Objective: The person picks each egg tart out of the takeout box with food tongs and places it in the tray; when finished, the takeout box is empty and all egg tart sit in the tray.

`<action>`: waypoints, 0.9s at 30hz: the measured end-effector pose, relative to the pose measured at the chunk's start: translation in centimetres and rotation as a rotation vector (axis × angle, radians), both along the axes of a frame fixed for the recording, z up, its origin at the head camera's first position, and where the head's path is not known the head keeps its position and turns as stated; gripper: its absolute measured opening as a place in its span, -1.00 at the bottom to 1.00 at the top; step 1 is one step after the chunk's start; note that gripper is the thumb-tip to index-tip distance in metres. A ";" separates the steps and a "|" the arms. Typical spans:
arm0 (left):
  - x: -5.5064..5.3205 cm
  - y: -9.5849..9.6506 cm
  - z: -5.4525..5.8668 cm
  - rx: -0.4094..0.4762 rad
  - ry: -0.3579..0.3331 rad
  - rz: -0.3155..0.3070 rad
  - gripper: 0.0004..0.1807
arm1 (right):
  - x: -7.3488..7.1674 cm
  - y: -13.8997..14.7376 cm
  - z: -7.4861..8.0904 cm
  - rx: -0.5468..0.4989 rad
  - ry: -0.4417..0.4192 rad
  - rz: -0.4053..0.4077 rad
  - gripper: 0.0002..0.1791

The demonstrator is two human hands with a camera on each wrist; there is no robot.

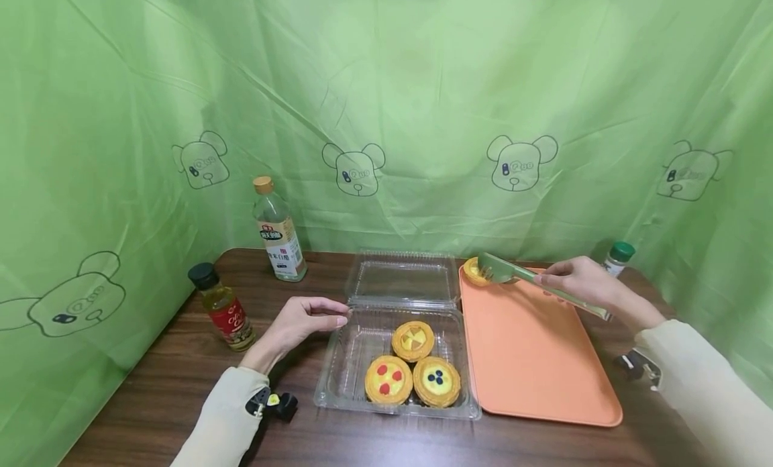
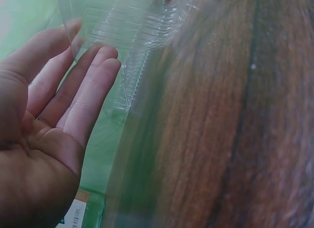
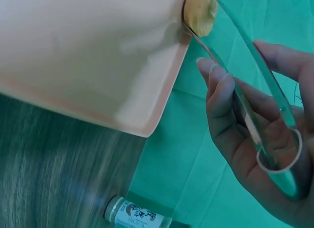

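Observation:
My right hand (image 1: pixel 576 279) holds green-handled tongs (image 1: pixel 546 286). At the far left corner of the orange tray (image 1: pixel 543 359), the tips of the tongs straddle an egg tart (image 1: pixel 475 271); the right wrist view shows one arm on each side of the tart (image 3: pixel 200 14). A clear plastic box (image 1: pixel 353 359) stands left of the tray with its lid (image 1: pixel 404 279) folded back. Thumb and forefinger of my left hand (image 1: pixel 304 319) pinch the box's left edge near the hinge, the other fingers extended. Inside sit three tarts: one yellow-topped (image 1: pixel 413 340), one red-dotted (image 1: pixel 388 380), one blue-dotted (image 1: pixel 437 382).
On the left of the wooden table (image 1: pixel 278 433) stand a dark-capped oil bottle (image 1: pixel 226 313) and, farther back, a tall clear bottle (image 1: pixel 280 242). A green-capped jar (image 1: pixel 619 257) is behind my right hand. Green cloth (image 1: pixel 423 84) hangs around the table.

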State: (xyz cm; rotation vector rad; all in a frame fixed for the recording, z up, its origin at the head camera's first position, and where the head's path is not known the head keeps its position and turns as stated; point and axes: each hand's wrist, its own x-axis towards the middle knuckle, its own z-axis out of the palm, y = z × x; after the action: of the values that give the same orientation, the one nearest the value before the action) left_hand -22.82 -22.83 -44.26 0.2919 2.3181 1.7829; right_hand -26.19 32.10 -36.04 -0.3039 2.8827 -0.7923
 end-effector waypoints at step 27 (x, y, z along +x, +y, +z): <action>0.1 -0.1 -0.1 -0.003 0.008 -0.007 -0.66 | 6.5 -4.7 5.0 -0.011 0.171 0.136 -0.66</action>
State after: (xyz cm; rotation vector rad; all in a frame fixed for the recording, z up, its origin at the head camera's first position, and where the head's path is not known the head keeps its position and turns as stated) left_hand -22.77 -22.89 -44.36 0.3068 2.3226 1.7784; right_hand -19.68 27.36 -31.05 -0.5901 2.9746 -0.7939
